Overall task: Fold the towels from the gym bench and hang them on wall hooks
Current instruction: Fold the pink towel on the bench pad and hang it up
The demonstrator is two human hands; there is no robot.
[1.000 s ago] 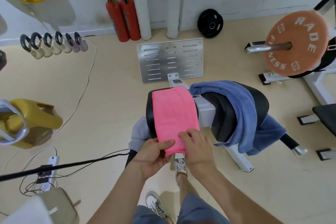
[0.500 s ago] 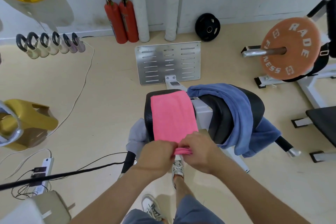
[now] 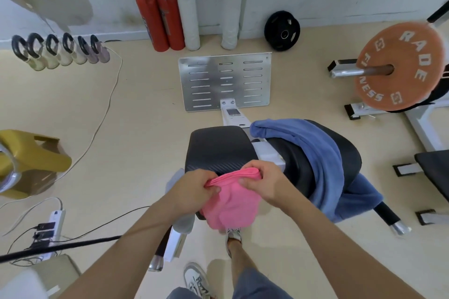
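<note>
A folded pink towel (image 3: 230, 204) hangs between both my hands just in front of the black bench pad (image 3: 216, 150). My left hand (image 3: 194, 189) pinches its left top edge and my right hand (image 3: 262, 182) grips the right top edge. A blue towel (image 3: 323, 165) lies draped over the second black pad (image 3: 349, 153) to the right, hanging down its near side. A grey cloth (image 3: 184, 223) shows below my left wrist, mostly hidden. No wall hooks are in view.
A metal footplate (image 3: 224, 81) lies beyond the bench. Two red extinguishers (image 3: 160, 19) and a black plate (image 3: 281, 30) stand by the wall. A barbell with an orange plate (image 3: 398, 68) is at right. Kettlebells (image 3: 58, 51), cables and a power strip (image 3: 52, 226) are at left.
The pink towel lay flat on the left pad; both hands gathered its near end and lifted it off, so the pad is now bare.
</note>
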